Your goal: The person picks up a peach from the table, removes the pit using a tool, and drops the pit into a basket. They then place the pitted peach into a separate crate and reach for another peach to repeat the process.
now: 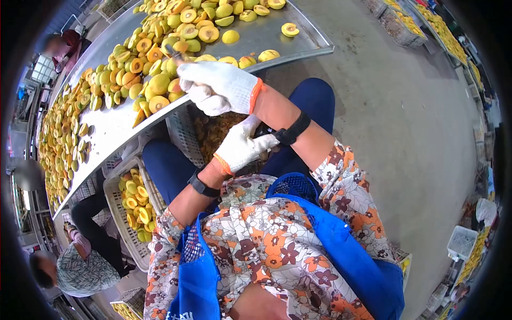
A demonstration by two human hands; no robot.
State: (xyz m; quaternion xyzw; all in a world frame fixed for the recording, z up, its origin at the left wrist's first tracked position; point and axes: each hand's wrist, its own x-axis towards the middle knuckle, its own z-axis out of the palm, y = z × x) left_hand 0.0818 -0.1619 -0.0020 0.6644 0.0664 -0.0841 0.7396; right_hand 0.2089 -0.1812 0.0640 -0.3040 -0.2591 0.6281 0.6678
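My right hand [218, 88], in a white knit glove with an orange cuff, is closed around a slim tool with a dark tip [173, 53]; its lower part is hidden in the fist. It hangs over the edge of the metal table [298, 45], beside halved yellow-orange fruit [158, 84]. My left hand [240, 146], gloved alike, is lower, at my right wrist. Its thumb and forefinger close on the dark part of a black wristband [293, 129]. Another black wristband [204, 186] is on my left wrist.
Under the table, between my knees, a crate [184, 130] stands beside brownish scraps [213, 128]. A white basket of fruit halves [125, 213] is at my left. Co-workers [88, 266] sit along the left side. More fruit crates [402, 29] line the far right.
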